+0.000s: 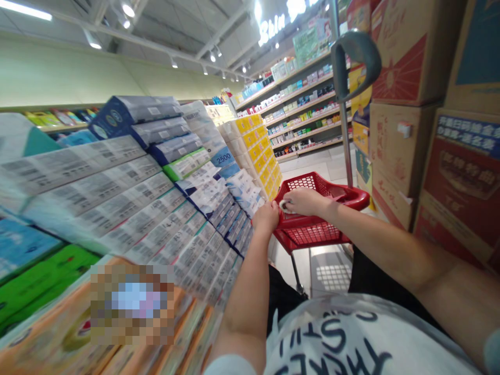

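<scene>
resting both hands (304, 202) — on cart (318, 232) (red)

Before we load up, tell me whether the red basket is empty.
Looks empty: the red basket shows only bare mesh inside.

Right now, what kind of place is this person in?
It looks like a supermarket: there is a red shopping cart, big stacks of wrapped tissue packs, and long shelves of packaged goods along the wall.
</scene>
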`<state>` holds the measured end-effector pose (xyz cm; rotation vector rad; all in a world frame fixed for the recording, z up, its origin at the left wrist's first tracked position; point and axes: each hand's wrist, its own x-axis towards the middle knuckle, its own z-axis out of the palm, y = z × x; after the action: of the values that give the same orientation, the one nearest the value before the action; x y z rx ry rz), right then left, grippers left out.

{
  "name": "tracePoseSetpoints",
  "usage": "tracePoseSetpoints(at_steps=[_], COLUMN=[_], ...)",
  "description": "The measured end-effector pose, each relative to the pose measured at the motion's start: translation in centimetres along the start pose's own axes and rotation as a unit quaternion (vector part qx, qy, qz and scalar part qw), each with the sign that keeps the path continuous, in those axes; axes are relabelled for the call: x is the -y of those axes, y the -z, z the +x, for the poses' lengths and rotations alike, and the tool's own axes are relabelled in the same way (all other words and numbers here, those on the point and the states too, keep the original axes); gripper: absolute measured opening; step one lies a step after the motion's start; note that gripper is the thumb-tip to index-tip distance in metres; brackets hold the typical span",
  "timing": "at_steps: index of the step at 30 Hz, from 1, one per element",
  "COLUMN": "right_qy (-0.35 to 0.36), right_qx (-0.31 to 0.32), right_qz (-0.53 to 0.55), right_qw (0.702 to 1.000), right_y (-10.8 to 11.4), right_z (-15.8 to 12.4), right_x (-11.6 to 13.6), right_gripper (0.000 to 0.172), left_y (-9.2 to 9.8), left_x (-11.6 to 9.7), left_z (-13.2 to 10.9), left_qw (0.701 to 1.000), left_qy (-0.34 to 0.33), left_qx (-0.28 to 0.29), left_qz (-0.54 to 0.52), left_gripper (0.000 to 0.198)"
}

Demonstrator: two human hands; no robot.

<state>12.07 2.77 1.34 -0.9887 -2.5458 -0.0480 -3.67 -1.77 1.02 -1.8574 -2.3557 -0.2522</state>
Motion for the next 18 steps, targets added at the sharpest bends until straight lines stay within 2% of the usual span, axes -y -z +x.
tracePoseSetpoints(at_steps=[18], right_qy=[0.027], right_qx=[-0.019], right_qz=[0.014], right_qw=[0.999], right_y=[-0.31], right_z=[0.00], right_x=[-0.30], right_gripper=[0.028], left_y=[-0.19], left_x=[0.14], left_z=[0.08], left_qw=[1.000], left_qy=[-0.001], left_qx=[-0.003], left_qz=[0.002], left_gripper=[0.048])
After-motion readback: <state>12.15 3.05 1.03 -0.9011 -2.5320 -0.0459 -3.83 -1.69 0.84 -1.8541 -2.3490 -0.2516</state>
